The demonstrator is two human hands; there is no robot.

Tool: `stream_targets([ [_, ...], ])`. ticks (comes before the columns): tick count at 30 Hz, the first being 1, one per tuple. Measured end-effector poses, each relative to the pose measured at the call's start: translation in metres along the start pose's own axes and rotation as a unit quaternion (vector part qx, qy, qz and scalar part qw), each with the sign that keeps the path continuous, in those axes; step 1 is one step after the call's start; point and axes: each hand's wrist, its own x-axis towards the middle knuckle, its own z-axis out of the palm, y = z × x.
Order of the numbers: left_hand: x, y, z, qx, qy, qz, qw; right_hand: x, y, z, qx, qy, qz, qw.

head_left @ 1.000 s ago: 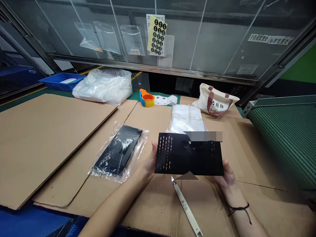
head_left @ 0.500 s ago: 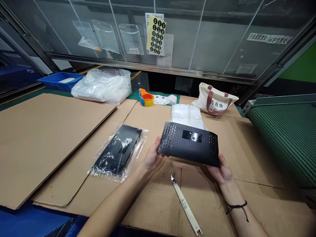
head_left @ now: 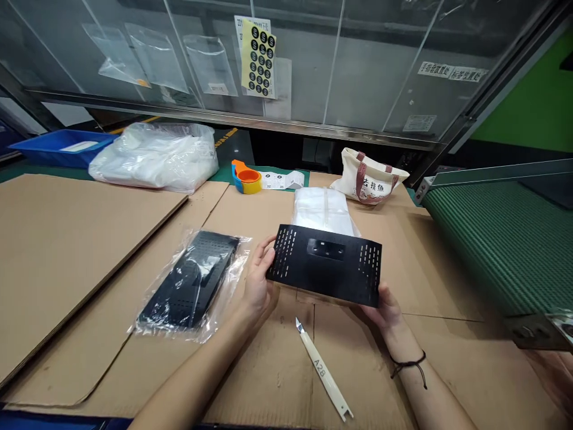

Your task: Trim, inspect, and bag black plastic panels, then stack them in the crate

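Observation:
Between my hands is a thin black perforated panel [head_left: 326, 278], tilted so that its face is toward me, with rows of small slots at both ends and a glossy rectangle near the top middle. My left hand [head_left: 260, 276] grips its left edge, thumb in front. At the lower right corner my right hand [head_left: 385, 306] pinches it, the other fingers partly hidden behind. Below the panel lies a craft knife [head_left: 322, 370] with a cream handle marked A28. A similar black panel in a clear plastic bag [head_left: 192, 280] rests to the left.
Behind the panel is a stack of white bags [head_left: 323, 209]. Farther back are an orange, yellow and blue tape ring [head_left: 247, 182], a cloth tote [head_left: 370, 179], a large plastic bundle [head_left: 156, 158] and a blue tray [head_left: 58, 152]. A green conveyor belt [head_left: 496, 239] runs along the right.
The panel has turned slightly in my hands, and its slots at the right end show more clearly. My left fingers now reach higher up its edge. The whole view has shifted to the right.

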Motion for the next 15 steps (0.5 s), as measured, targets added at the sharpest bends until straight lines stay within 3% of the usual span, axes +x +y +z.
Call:
stream_targets([
  [3,0.0016,-0.0027,-0.0026,0.050,0.037,0.067,0.996,-0.0015,0.0002,0.0020,-0.007,-0.011,0.000,1.000],
  [9,0.0033,-0.0073,-0.0080,0.141,0.061,0.127,0.980,-0.0015,0.0001,0.0054,-0.030,0.004,-0.009,0.999],
  [12,0.0043,-0.0066,-0.0101,0.178,0.065,0.140,0.972,-0.0003,0.0026,0.0052,-0.110,0.014,-0.069,0.991],
  [15,0.0036,-0.0058,-0.0093,0.176,0.039,0.144,0.973,-0.0018,0.0056,0.0022,-0.272,0.013,-0.182,0.945],
])
